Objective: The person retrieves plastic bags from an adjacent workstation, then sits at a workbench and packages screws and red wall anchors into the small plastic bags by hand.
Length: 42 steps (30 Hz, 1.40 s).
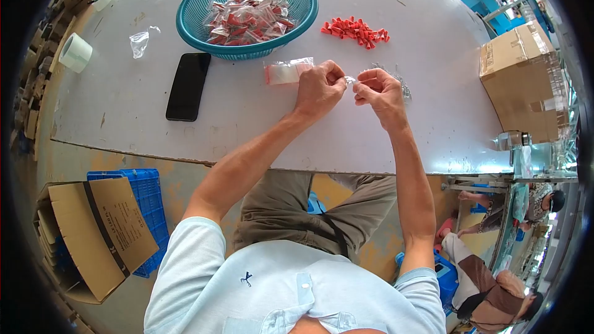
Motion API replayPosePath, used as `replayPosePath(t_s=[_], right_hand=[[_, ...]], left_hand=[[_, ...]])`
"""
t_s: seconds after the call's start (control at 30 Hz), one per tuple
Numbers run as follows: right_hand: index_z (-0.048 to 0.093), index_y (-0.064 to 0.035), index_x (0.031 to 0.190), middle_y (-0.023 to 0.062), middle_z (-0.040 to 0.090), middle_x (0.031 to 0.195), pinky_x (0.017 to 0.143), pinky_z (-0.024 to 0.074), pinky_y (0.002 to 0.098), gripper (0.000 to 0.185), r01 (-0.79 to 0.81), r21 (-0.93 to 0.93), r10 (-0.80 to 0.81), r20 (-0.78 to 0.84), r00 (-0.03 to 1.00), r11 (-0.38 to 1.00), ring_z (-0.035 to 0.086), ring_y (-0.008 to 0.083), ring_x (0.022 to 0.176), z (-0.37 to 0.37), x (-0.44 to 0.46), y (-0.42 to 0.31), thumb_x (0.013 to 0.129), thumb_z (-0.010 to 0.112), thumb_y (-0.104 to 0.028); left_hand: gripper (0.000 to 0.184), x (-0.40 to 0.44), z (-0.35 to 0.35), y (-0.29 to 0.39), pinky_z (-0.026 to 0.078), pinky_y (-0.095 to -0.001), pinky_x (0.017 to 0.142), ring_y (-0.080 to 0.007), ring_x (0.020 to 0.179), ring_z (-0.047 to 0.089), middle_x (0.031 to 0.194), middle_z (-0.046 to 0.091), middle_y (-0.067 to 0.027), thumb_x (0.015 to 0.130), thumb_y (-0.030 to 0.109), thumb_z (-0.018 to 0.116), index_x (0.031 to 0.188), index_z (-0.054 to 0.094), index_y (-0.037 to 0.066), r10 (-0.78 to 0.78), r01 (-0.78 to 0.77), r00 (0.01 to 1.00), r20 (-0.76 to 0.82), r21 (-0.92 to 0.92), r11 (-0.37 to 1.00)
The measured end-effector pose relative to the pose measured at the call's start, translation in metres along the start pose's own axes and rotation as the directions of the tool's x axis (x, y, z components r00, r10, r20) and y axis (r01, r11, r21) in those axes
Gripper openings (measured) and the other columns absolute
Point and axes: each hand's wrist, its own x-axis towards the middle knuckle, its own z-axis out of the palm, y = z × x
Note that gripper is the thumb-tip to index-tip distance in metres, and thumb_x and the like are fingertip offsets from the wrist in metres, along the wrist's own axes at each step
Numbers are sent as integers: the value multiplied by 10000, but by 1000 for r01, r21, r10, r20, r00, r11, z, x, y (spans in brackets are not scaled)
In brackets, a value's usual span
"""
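Note:
My left hand (318, 91) and my right hand (379, 94) meet over the table with closed, pinching fingertips. Between them is a small whitish or silvery piece (350, 80), too tiny to identify. Just left of my left hand lies a stack of clear zip bags (283, 73) with a red edge, partly covered by that hand. Behind my right hand spreads a pile of thin silvery metal pieces (401, 80), partly hidden by the fingers. Farther back sits a heap of small red tapered pieces (356, 31).
A teal basket (185, 28) holds many filled bags with red contents. A black phone (187, 86), tape roll (75, 53) and plastic scrap (140, 43) lie left. At right stands a cardboard box (520, 80). Below left are a carton (99, 235) and blue crate (148, 204). People sit lower right.

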Motion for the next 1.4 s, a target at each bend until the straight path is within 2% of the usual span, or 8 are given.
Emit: replayPosePath(t_s=[0.17,0.3,0.5,0.7,0.77,0.97,1.2,1.4], right_hand=[[663,44,1137,130,756,884,633,631,271,274,-42,98,43,-13,999,994,725,140,707,9,-3,8,906,775,-51],[665,40,1139,125,749,881,619,621,269,263,-53,158,59,-33,998,986,713,135,703,13,2,12,927,764,-81],[671,35,1143,87,722,840,588,574,261,267,-57,265,60,-5,998,962,671,117,674,15,2,19,962,741,-148],[728,0,908,57,726,749,603,569,253,107,-10,-192,-11,-110,994,981,679,101,655,20,-2,7,918,741,-106],[732,8,900,92,743,754,626,578,278,103,180,-554,-281,-103,954,813,705,117,672,24,-4,5,901,748,-94],[753,-2,953,117,768,811,703,595,327,161,201,-511,-310,-136,941,836,748,194,721,-11,17,-3,888,763,-149],[739,-89,1092,109,767,995,866,588,398,261,-4,-777,-171,-144,975,630,746,234,909,-65,104,16,868,792,-211],[734,-97,1045,102,729,1071,889,569,409,252,133,-837,-251,-5,968,530,709,238,982,-54,135,32,850,807,-239]], left_hand=[[80,-2,0,2,621,-325,683,-219,722,763,809,766,-156,876,40,746,930,729,-16,69,-68,998,-9,27,997],[84,-3,2,-3,603,-279,675,-141,703,724,800,754,-104,887,44,735,937,724,-23,112,-111,994,-8,34,993],[88,1,0,-1,606,-273,668,-132,698,720,800,753,-96,897,42,718,938,719,-37,-74,78,996,47,-84,993],[69,-3,2,1,598,-283,662,-129,686,716,786,746,-87,898,42,714,924,720,-22,-3,4,999,52,-12,1000],[53,-5,3,-3,586,-277,644,-125,677,708,777,740,-81,897,35,705,911,719,-14,222,-217,975,-21,144,966],[62,6,-7,-3,559,-248,607,-106,666,689,774,733,-62,903,39,694,927,714,-15,-87,89,996,32,-79,993],[70,5,0,-4,550,-235,597,-90,655,677,776,725,-56,915,50,704,950,714,-10,-54,57,998,34,-104,993],[75,6,-3,2,538,-226,610,-77,662,660,770,718,-48,913,46,713,952,712,-19,-63,65,998,23,-78,995]])
